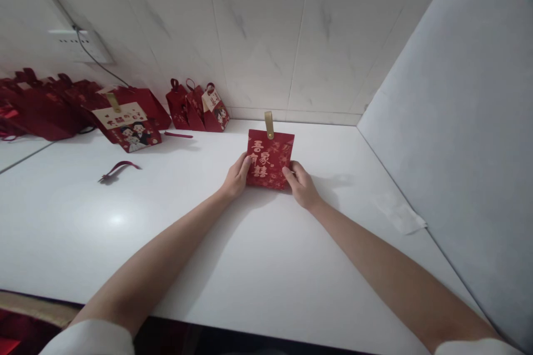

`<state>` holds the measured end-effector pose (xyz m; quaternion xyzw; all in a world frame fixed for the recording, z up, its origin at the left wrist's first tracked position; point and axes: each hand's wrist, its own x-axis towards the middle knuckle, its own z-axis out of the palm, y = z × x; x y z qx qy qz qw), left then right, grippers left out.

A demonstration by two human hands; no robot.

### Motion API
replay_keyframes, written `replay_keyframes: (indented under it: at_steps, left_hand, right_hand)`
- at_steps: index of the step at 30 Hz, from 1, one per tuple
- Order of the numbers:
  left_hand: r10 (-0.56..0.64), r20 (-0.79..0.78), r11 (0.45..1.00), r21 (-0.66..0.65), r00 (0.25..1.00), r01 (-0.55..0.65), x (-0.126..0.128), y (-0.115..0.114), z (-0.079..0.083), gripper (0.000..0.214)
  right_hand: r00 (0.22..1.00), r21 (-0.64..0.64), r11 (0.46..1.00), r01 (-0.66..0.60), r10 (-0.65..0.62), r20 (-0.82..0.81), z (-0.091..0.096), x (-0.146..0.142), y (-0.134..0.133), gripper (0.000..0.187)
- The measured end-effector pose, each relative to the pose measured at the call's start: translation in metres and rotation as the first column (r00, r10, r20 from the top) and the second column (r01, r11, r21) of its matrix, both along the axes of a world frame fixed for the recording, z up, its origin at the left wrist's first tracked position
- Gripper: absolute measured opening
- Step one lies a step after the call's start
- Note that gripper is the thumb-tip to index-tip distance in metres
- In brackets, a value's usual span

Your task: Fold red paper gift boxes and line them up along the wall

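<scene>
White sleeves [89,338] flank the near edge of the white tabletop [250,266]; beyond, the left hand [236,177] and right hand [303,184], set apart, clasp opposite sides of a red gift box [272,151] before the tiled wall [258,28]. Paler patterning marks its front, a studded gold strap [268,123] tops it, and light-gold characters read 吾, 家 and 囍, another partly covered by the left hand
</scene>
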<state>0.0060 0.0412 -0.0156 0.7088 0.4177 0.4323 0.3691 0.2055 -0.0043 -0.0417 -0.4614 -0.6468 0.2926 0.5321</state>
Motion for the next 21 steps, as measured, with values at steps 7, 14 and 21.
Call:
replay_keyframes:
  at_steps: [7, 14, 21]
  left_hand:
    - [0.053, -0.033, 0.999, 0.006, 0.998, -0.053, -0.0053, 0.0044, -0.0043, 0.034]
    - [-0.014, 0.052, 1.0, 0.028, 0.999, 0.013, 0.0008, 0.0038, -0.0041, 0.032]
    - [0.04, -0.017, 0.998, 0.057, 0.999, -0.039, -0.0001, 0.0052, -0.0023, 0.036]
  right_hand:
    - [0.989, 0.121, 0.991, 0.066, -0.081, 0.123, 0.0023, -0.0039, -0.0034, 0.023]
    - [0.985, 0.095, 0.988, 0.124, -0.134, 0.106, 0.001, -0.0055, -0.0018, 0.024]
    - [0.988, 0.07, 0.989, 0.128, -0.134, 0.08, 0.0048, -0.005, -0.0006, 0.03]
